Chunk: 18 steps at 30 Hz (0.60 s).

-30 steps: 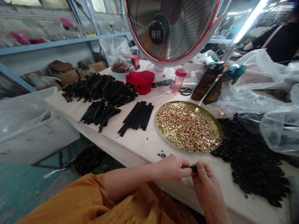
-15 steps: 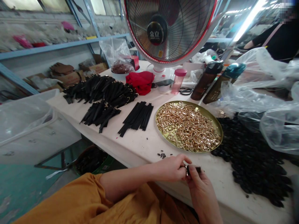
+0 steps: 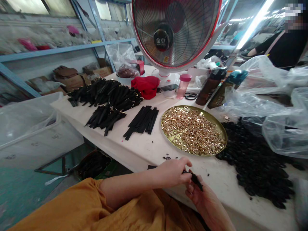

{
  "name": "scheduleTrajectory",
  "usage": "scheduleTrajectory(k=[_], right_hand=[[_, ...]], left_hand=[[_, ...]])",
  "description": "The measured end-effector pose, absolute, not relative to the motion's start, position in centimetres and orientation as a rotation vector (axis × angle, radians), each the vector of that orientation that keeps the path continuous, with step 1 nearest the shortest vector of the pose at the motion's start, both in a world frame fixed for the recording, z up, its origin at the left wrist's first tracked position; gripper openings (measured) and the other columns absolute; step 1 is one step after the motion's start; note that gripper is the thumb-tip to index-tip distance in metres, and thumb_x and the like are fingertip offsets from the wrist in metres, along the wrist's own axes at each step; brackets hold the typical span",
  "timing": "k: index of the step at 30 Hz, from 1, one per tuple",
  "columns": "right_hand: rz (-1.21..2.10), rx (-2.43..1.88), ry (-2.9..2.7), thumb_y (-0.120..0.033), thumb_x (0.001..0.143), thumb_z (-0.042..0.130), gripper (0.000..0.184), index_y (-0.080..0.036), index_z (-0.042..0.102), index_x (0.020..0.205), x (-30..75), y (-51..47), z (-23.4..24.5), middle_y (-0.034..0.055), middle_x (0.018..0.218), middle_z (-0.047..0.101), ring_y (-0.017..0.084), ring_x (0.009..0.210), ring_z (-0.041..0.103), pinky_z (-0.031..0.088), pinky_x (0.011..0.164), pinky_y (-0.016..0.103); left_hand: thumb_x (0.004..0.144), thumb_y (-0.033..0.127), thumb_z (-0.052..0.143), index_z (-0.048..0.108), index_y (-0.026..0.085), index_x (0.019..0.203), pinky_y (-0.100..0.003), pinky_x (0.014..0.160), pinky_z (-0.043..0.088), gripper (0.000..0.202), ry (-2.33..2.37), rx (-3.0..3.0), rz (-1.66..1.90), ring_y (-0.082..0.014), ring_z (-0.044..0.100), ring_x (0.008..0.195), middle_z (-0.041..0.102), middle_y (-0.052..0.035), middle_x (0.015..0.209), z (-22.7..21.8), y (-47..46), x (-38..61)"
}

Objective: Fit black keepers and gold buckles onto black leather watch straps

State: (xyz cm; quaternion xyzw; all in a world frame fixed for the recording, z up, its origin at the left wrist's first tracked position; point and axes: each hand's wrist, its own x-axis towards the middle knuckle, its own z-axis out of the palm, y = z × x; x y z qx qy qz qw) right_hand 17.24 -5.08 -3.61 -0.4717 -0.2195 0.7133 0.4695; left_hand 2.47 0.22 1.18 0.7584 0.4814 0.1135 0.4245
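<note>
A black strap (image 3: 197, 181) is held between my two hands near the table's front edge, and a black end shows behind my left wrist. My left hand (image 3: 175, 171) pinches it from the left, its index finger raised and bent. Palm turned up, my right hand (image 3: 204, 196) grips the strap between thumb and fingers. Whether a buckle sits on the strap is hidden by the fingers. Just beyond the hands stands a round gold tray (image 3: 166, 140) heaped with gold-coloured metal buckles (image 3: 194, 130). Flat black straps (image 3: 142, 120) lie left of the tray.
Piles of black straps with buckles (image 3: 106, 93) lie at the back left. Black oval pieces (image 3: 262, 166) spread across the right, beside clear plastic bags (image 3: 284, 128). A fan (image 3: 166, 38), bottles (image 3: 211, 86), scissors (image 3: 191, 96) and a red cloth (image 3: 145, 86) stand or lie behind.
My right hand has turned palm up and lowered slightly. The black piece now slants down across its palm, and a strap end has appeared behind my left wrist.
</note>
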Motion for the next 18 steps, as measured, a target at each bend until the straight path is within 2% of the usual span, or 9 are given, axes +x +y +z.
scheduleTrajectory(k=[3, 8, 12, 18], right_hand=[[1.975, -1.049, -0.282, -0.037, 0.071, 0.067, 0.021, -0.02, 0.066, 0.082, 17.6, -5.4, -3.9, -0.0016, 0.069, 0.055, 0.009, 0.058, 0.047, 0.044, 0.054, 0.022], [2.039, -0.928, -0.237, -0.036, 0.072, 0.066, 0.017, -0.02, 0.064, 0.077, 18.0, -5.6, -3.7, -0.0027, 0.067, 0.051, 0.008, 0.056, 0.042, 0.041, 0.053, 0.021], [1.888, -1.045, -0.41, -0.036, 0.073, 0.064, 0.014, -0.022, 0.062, 0.075, 17.9, -5.2, -3.1, -0.0028, 0.069, 0.052, 0.01, 0.061, 0.045, 0.043, 0.059, 0.023], [1.434, -1.475, -0.761, -0.047, 0.073, 0.059, 0.028, -0.02, 0.055, 0.074, 18.0, -4.3, -3.6, -0.0006, 0.069, 0.057, 0.015, 0.063, 0.052, 0.044, 0.063, 0.028]], left_hand=[[0.076, 0.037, 0.049, 0.052, 0.02, 0.101, -0.025, 0.064, 0.04, 0.03, 1.26, 1.969, 0.235, -0.0174, 0.057, 0.077, 0.063, -0.0019, 0.083, 1.0, 0.1, 2.4], [0.076, 0.041, 0.051, 0.057, 0.02, 0.088, -0.02, 0.061, 0.038, 0.024, 1.164, 1.923, 0.236, -0.0131, 0.055, 0.074, 0.063, 0.0009, 0.083, 1.1, 0.5, 2.3], [0.072, 0.039, 0.053, 0.058, 0.02, 0.086, -0.019, 0.057, 0.035, 0.025, 1.139, 1.901, 0.164, -0.0117, 0.053, 0.069, 0.061, 0.0017, 0.079, 1.4, 0.7, 1.9], [0.067, 0.034, 0.052, 0.056, 0.019, 0.085, -0.019, 0.055, 0.034, 0.024, 1.176, 1.826, 0.135, -0.0109, 0.05, 0.064, 0.058, 0.0021, 0.074, 1.7, 0.5, 1.5]])
